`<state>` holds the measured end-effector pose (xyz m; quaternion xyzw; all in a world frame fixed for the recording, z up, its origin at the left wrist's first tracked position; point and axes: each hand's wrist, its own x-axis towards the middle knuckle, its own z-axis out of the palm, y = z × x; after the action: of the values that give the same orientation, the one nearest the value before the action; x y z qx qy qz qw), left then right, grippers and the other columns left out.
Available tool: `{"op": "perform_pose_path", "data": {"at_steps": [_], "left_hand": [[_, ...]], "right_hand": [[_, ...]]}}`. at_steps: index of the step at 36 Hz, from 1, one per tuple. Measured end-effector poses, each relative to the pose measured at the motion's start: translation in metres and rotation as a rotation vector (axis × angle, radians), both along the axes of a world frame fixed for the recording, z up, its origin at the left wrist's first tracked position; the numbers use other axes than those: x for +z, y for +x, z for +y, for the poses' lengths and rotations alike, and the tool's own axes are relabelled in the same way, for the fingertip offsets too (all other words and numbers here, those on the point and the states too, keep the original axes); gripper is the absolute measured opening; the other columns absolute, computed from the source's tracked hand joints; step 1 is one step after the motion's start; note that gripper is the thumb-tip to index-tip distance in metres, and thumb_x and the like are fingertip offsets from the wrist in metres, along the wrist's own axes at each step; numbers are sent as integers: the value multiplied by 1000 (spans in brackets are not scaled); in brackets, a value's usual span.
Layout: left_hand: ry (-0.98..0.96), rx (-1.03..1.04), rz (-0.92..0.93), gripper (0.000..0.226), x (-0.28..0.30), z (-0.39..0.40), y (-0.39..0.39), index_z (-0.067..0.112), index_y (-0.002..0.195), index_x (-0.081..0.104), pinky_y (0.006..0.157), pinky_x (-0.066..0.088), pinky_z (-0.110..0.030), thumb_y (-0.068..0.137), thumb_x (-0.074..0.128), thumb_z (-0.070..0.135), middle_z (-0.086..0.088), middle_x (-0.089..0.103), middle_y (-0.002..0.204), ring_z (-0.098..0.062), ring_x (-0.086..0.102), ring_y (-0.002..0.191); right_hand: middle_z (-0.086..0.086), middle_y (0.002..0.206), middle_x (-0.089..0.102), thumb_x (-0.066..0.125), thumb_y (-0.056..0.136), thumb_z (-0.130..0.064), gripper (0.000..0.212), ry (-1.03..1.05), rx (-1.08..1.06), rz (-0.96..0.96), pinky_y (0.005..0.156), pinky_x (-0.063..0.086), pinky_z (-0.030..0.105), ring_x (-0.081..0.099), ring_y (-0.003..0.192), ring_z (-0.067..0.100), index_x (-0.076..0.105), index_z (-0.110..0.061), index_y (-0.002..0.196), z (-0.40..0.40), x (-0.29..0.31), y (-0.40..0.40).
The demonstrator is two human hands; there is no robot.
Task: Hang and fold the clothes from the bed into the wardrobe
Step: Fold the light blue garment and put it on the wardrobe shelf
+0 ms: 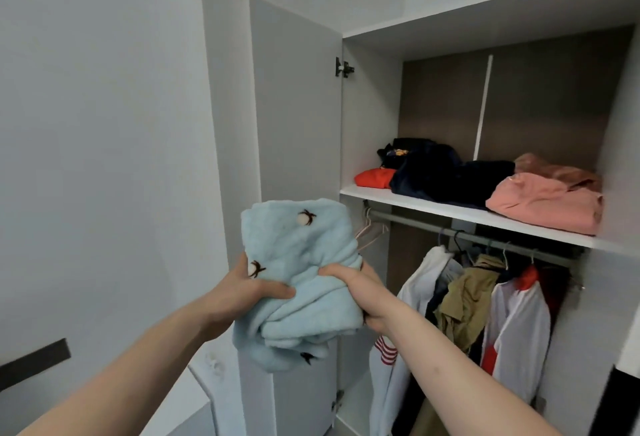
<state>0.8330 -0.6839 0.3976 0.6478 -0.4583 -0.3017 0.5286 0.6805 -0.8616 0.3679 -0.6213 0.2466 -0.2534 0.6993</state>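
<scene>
Both hands are clutching a folded pale blue fleece garment (298, 283) in front of the open wardrobe (367, 117), the left hand (242, 292) pinching its left edge, the right hand (360, 292) curling around its right side, below the shelf's (450, 209) left end.

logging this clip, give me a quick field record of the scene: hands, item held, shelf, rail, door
left hand: grips the folded light blue garment on its left side
right hand: grips the same garment on its right side
shelf: holds orange, dark navy and pink folded clothes
rail: clothes on hangers below the shelf
wardrobe door: open
</scene>
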Motion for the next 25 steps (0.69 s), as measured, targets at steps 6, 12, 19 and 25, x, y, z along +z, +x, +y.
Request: {"op": "perform_pose_path", "data": {"at_steps": [6, 12, 19, 25], "left_hand": [[0, -55, 37, 66, 15, -44, 9, 27, 124, 60, 94, 54, -35, 69, 89, 51, 8, 75, 115, -15, 72, 107], [14, -74, 106, 67, 25, -92, 18, 27, 126, 63, 96, 54, -37, 74, 80, 66, 7, 76, 113, -14, 74, 103], [22, -97, 94, 50, 33, -149, 37, 21, 124, 67, 98, 55, -41, 85, 75, 50, 2, 77, 112, -19, 74, 103], [-12, -93, 72, 50, 45, -211, 54, 24, 123, 67, 92, 56, -38, 83, 76, 52, 4, 77, 110, -17, 74, 101]], "right_hand": [[-4, 106, 78, 90, 56, -36, 71, 3, -172, -53, 83, 62, 36, 75, 96, 16, 65, -25, 122, -19, 8, -10], [0, 112, 77, 89, 63, -35, 68, -27, -237, -49, 95, 58, 45, 73, 104, 21, 65, -25, 126, -47, 14, -13], [-3, 116, 75, 89, 64, -36, 70, -83, -255, -25, 99, 55, 44, 71, 108, 20, 63, -27, 129, -92, 27, -2], [-5, 108, 77, 89, 61, -38, 66, -78, -295, -41, 95, 58, 42, 74, 101, 16, 67, -27, 122, -150, 41, 13]]}}
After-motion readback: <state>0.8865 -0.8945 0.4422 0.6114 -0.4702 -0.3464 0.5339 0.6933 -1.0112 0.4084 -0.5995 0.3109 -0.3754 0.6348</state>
